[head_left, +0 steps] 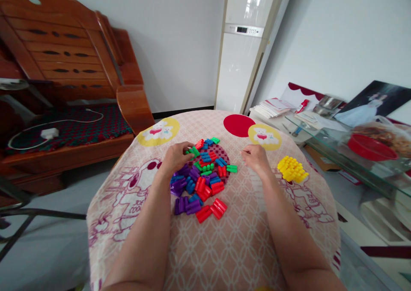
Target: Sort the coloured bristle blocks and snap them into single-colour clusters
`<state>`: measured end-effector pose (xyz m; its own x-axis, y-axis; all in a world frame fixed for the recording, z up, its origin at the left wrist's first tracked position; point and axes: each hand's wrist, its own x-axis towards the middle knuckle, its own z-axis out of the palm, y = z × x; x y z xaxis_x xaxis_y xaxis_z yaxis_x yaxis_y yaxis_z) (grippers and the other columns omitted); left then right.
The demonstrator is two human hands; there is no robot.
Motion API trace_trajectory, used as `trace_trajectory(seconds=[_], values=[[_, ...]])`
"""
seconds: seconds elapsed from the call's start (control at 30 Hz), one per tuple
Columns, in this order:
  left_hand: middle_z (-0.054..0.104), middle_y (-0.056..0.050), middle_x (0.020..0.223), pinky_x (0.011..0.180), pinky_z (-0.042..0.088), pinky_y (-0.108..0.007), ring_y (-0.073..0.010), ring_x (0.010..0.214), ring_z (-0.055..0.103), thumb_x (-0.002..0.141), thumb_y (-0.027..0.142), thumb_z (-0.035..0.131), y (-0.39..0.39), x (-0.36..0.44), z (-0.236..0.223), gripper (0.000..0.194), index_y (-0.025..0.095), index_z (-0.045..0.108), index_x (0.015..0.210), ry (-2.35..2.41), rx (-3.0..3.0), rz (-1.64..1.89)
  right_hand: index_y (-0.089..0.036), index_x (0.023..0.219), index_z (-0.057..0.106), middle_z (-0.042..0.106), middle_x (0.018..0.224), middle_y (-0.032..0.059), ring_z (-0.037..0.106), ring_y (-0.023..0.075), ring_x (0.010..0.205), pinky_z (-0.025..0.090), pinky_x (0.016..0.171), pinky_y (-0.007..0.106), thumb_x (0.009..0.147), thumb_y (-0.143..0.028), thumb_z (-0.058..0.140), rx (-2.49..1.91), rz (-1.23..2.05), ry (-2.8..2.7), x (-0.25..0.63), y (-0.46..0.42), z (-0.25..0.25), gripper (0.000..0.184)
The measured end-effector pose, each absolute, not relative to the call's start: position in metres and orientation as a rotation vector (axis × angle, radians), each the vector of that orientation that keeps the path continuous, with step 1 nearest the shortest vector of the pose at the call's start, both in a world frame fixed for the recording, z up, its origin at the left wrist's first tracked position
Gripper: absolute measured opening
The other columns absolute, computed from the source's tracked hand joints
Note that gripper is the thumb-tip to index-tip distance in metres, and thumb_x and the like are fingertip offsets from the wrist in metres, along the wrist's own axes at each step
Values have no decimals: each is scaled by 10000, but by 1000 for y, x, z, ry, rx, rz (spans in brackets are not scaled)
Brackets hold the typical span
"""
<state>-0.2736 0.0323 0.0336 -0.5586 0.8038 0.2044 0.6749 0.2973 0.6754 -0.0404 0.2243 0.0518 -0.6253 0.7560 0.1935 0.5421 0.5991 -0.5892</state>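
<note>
My left hand (176, 157) is at the far left edge of a loose pile of small ridged plastic pieces. Its thumb and fingers close on a green plastic piece (194, 151). To the right of the pile, my right hand (256, 157) hovers with its fingertips pinched together; whatever they hold, if anything, is too small to tell. The pile mixes purple pieces (177, 187), red pieces (203, 189), blue pieces (190, 185) and green pieces (231, 168). A group of yellow pieces (292, 169) lies bunched together beyond my right forearm.
A patterned cloth covers the round table (224, 248). On the right, a glass-topped stand (340, 147) carries papers, a red bowl (372, 147) and a framed photo (375, 102). A wooden bench (67, 64) stands at left, a tall white air conditioner (239, 68) behind.
</note>
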Motion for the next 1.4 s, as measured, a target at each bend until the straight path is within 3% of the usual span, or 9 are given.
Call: trace_trajectory(seconds=[0.13,0.27,0.43,0.57,0.67,0.8,0.93,1.23,1.4], values=[[746,-39,815,674,494,-272,-176,720,657,701,263,628,40,-258,44,339,167,713,1015,2234,1450,1290,-159,838,748,675,638,12,612,134,552,432,537,210,830,-302,597,-739,974,-2364,-55,199,48,208],[724,-9,795,660,485,-252,-152,703,641,713,235,627,53,-229,51,250,180,720,938,2036,1647,1199,-181,1084,752,713,729,9,616,126,606,444,577,205,853,-311,608,-497,1034,-2354,-64,181,46,302],[706,0,776,661,507,-251,-153,712,650,691,154,618,64,-205,50,245,173,672,928,1981,1643,1235,-163,828,768,687,652,5,621,125,603,417,556,191,824,-248,636,-515,1021,-2439,-60,184,47,157],[730,-29,846,720,545,-269,-160,763,679,721,148,602,67,-200,49,252,164,670,963,1908,1608,1310,-166,795,747,674,608,-6,631,129,549,415,521,190,816,-238,626,-638,1076,-2498,-50,200,47,142],[745,-59,935,770,564,-293,-179,827,696,748,194,612,66,-206,49,283,157,684,1020,1943,1564,1385,-161,803,752,717,671,28,662,152,625,446,590,210,813,-230,628,-834,785,-2482,-39,219,51,143],[754,-65,906,782,574,-307,-190,823,705,755,231,610,59,-221,49,269,145,704,992,2041,1446,1439,-178,826,776,763,819,85,694,203,804,462,705,252,816,-258,649,-1144,311,-2455,-25,242,55,150],[758,-61,886,790,573,-310,-192,811,705,747,274,620,53,-233,49,266,144,716,958,2107,1375,1471,-210,883,783,769,880,84,694,213,856,452,706,259,835,-287,643,-1275,175,-2491,-22,250,47,167],[762,-56,839,732,543,-289,-194,779,693,727,298,625,45,-246,48,267,152,740,918,2240,1368,1383,-229,902,768,762,885,66,678,202,843,436,701,261,831,-288,657,-1299,174,-2459,-27,243,42,145],[741,-26,729,646,497,-256,-177,688,668,710,315,673,46,-241,46,196,183,753,831,2084,1550,1085,-206,852,772,755,798,47,668,171,758,423,686,239,841,-248,642,-930,385,-2539,-44,217,46,136]])
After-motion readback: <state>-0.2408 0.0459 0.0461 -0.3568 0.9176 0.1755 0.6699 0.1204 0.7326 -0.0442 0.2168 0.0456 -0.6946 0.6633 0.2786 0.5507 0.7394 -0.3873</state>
